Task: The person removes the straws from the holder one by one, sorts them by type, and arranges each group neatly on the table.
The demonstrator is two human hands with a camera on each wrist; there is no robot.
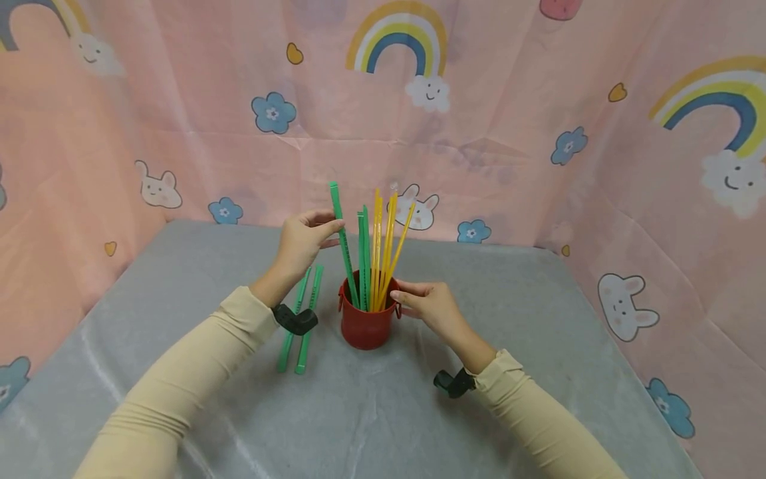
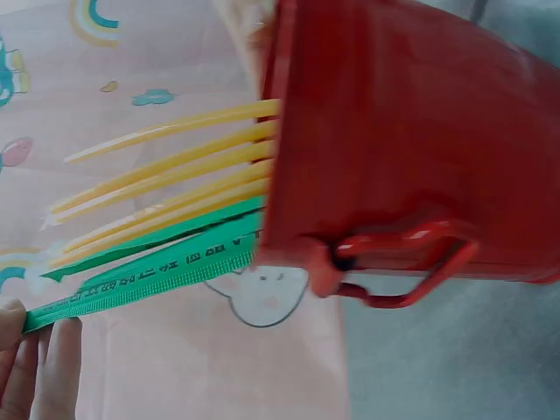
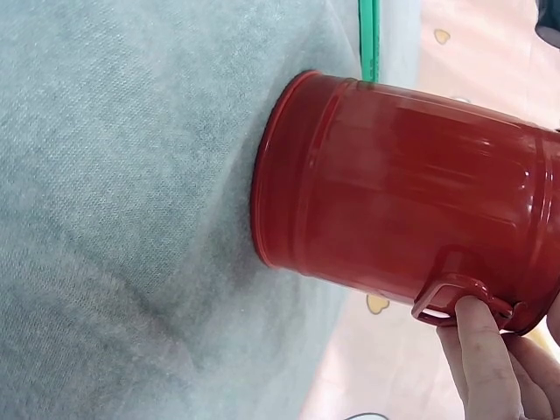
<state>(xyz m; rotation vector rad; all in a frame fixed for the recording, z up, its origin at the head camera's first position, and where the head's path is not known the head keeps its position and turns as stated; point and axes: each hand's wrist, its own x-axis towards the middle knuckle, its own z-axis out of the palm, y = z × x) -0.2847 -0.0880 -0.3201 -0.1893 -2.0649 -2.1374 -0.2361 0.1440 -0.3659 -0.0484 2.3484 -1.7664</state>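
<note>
A small red metal bucket point(image 1: 366, 332) with side handles stands upright on the table. Yellow straws point(image 1: 376, 249) in clear wrap and green-wrapped straws point(image 1: 364, 256) stick up out of it. Between thumb and fingers, my left hand point(image 1: 300, 241) pinches a green-wrapped straw point(image 2: 157, 284) near its top; its lower end is inside the bucket mouth. My right hand point(image 1: 435, 307) holds the bucket at the right of its rim, and in the right wrist view a finger lies against the side handle point(image 3: 455, 293).
Two more green-wrapped straws point(image 1: 309, 332) lie on the grey cloth-covered table point(image 1: 383, 412), left of the bucket and partly behind the left wrist's black camera band point(image 1: 295, 320). A pink patterned curtain point(image 1: 509, 100) hangs around the back and sides.
</note>
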